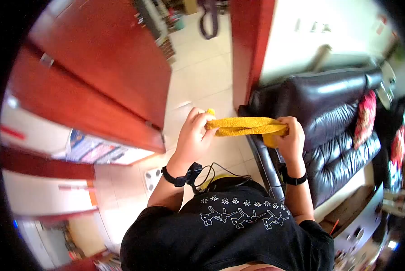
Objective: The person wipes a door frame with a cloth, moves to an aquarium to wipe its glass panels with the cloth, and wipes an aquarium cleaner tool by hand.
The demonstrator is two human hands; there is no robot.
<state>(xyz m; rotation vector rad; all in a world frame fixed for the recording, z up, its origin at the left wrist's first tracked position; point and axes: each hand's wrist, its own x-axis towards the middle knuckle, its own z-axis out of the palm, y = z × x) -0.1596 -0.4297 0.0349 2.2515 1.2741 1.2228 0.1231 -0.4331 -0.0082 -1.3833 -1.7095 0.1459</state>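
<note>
A yellow, fuzzy cloth (245,123) is stretched between my two hands in front of my chest, folded or twisted into a narrow band. My left hand (195,131) is closed around one end, and a small bit of yellow sticks up past the fingers. The other end is gripped by my right hand (292,137), with a loose part of the cloth hanging below the fingers. Both wrists carry black straps, and the left one has a small black device (193,174) on it.
An open red-brown door (103,67) stands to the left of a doorway with a tiled floor (202,77). To the right is a black leather sofa (338,122) with a red cushion (365,118). Dark cables (225,170) run near my waist.
</note>
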